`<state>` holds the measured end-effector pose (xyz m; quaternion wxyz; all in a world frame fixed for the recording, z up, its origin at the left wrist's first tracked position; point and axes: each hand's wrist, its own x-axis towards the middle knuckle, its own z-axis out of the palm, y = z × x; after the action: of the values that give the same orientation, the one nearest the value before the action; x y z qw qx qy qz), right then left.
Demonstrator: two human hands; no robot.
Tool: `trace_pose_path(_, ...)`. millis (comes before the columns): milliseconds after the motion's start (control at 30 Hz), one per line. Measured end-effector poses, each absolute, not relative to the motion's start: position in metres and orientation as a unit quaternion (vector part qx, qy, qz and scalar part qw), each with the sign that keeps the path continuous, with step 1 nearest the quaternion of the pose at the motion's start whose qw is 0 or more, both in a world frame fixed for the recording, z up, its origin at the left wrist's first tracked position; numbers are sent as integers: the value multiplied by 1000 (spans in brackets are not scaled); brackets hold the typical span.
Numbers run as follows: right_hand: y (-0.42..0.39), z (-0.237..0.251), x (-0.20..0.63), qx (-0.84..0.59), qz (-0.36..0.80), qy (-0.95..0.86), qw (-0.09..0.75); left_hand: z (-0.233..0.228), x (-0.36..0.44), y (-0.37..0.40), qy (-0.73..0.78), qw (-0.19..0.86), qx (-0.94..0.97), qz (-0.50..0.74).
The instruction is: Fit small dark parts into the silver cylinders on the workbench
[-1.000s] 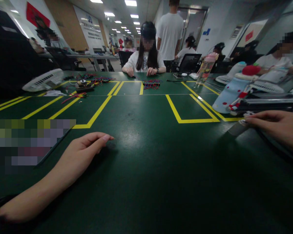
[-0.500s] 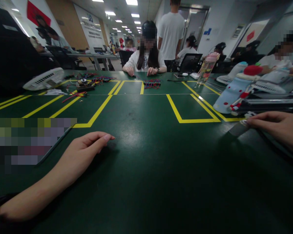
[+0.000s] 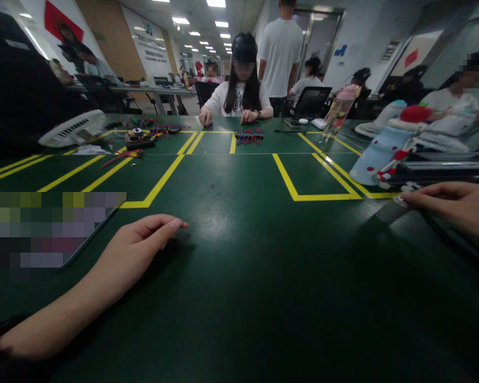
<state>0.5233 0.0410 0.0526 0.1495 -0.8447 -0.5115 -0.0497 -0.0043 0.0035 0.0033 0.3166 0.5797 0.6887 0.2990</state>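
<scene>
Pinching one small grey cylinder [image 3: 390,211] by its upper end, the right hand [image 3: 459,205] is at the right with thumb and fingers drawn narrow. The cylinder tilts above the green table [image 3: 239,276]; whether it touches cannot be told. At the near left, the left hand [image 3: 143,234] is almost closed, thumb against curled fingers; whether they grip anything tiny cannot be seen. Two bottles occupy the right: one blue flask [image 3: 369,154] beyond the cylinder, one pink-lidded bottle [image 3: 338,113] farther off. One wire bundle [image 3: 249,136] lies far middle, near one co-worker's [image 3: 243,101] two hands [image 3: 249,116]; one white slatted unit [image 3: 75,130] is far left.
</scene>
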Motion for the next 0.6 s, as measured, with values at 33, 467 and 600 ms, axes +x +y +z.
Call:
trace_pose_path(33, 41, 53, 524, -845, -52, -512, 145, 3, -4, 3, 689, 318, 579, 298)
trace_pose_path(467, 45, 56, 528, -842, -25, -523, 130, 3, -5, 2, 685, 315, 583, 302)
trace_pose_path(600, 46, 56, 533, -839, -17, -528, 127, 5, -4, 2, 685, 312, 584, 304)
